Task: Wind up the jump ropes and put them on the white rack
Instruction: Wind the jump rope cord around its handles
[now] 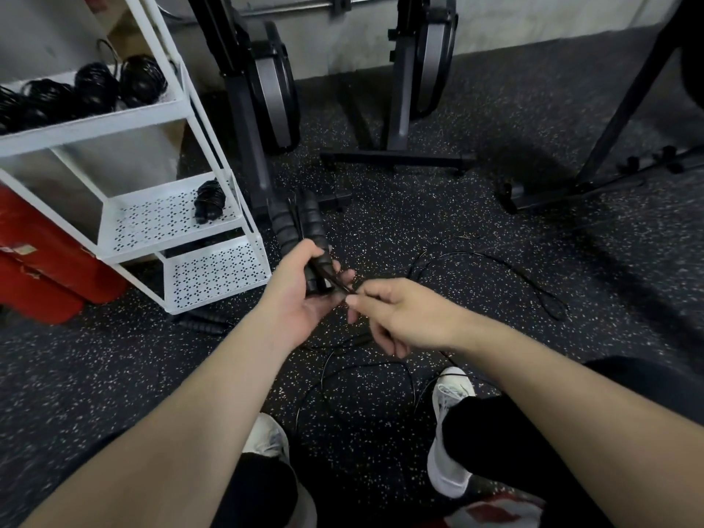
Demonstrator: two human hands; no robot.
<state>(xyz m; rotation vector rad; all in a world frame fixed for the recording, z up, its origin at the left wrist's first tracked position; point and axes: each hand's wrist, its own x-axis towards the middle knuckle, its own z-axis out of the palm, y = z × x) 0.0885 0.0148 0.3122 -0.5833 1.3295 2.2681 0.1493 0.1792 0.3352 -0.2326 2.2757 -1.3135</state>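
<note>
we grip both handles [318,238] in our left hand [304,295], right hand [400,314] fingers pinching the cord just beside them; most cord [533,276] lies unwound beyond. several wound ropes [95,85] already sit on the white rack [179,104].

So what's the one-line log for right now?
left hand: holds jump rope handles | right hand: pinches cord | rest of cord: on floor | white rack: wound ropes stored
</note>
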